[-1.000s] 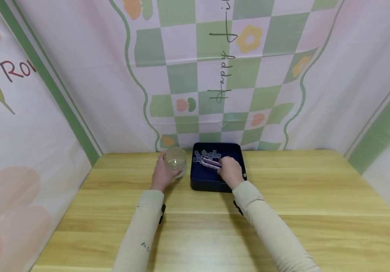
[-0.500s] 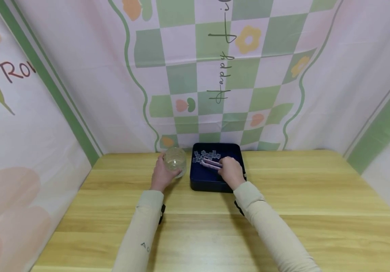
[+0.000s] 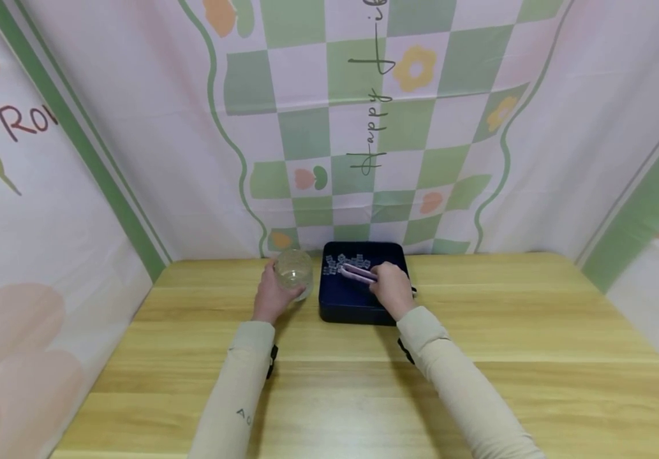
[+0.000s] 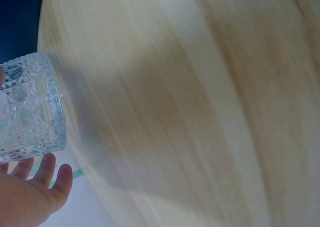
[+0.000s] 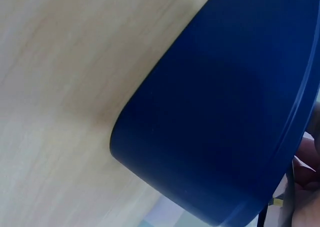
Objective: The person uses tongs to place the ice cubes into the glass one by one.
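My left hand (image 3: 273, 294) grips a clear glass (image 3: 294, 273), thumb on its near side and fingers round the far side. In the left wrist view the glass (image 4: 30, 104) shows a cut, faceted pattern and lies at the left edge, with fingers (image 4: 47, 169) along it. My right hand (image 3: 392, 288) holds pale pink tongs (image 3: 358, 274) over the dark blue square tray (image 3: 358, 312). Their two arms point left, tips at a cluster of small clear cubes (image 3: 332, 266). In the right wrist view, the tray's outer wall (image 5: 210, 107) hides most of the right hand (image 5: 306, 162).
A light wooden table (image 3: 329, 395) carries the tray and the glass, which stand side by side near its back edge. Printed cloth (image 3: 352, 127) hangs directly behind. More cloth (image 3: 48, 306) closes off the left side.
My right hand has shifted very slightly to the right with the tongs, whose arms look a little further apart. The left hand and glass stay in place beside the tray.
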A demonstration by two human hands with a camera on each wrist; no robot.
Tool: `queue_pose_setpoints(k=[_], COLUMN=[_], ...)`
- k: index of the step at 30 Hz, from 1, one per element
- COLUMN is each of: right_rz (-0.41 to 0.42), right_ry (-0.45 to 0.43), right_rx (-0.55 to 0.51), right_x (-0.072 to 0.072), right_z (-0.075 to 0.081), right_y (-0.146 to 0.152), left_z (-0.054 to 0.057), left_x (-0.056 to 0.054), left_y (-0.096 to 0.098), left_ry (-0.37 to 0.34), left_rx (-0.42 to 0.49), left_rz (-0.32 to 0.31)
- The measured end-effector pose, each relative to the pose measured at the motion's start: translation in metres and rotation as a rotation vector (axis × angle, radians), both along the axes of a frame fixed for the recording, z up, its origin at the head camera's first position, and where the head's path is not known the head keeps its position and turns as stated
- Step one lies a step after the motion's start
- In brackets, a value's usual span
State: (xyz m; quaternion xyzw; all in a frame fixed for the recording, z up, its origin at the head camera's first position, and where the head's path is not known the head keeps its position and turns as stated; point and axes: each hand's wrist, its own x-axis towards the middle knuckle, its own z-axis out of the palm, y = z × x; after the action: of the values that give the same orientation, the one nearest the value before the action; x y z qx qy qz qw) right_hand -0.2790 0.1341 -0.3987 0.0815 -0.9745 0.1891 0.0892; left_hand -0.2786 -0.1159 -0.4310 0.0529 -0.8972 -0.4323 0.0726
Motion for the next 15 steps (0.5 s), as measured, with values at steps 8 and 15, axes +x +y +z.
queue_pose_setpoints(k=[8, 15], right_rz=[0.009, 0.004], right_ry=[0.064, 0.125], right_rx=[-0.064, -0.121], right_x=[-0.003, -0.003], right_z=[0.002, 0.010], right_y=[0.007, 0.015], left_z=[-0.003, -0.003], left_x=[-0.001, -0.002], left_y=[-0.001, -0.001], left_ry=[0.006, 0.019], left_rx=[-0.006, -0.007], left_rz=[-0.006, -0.010])
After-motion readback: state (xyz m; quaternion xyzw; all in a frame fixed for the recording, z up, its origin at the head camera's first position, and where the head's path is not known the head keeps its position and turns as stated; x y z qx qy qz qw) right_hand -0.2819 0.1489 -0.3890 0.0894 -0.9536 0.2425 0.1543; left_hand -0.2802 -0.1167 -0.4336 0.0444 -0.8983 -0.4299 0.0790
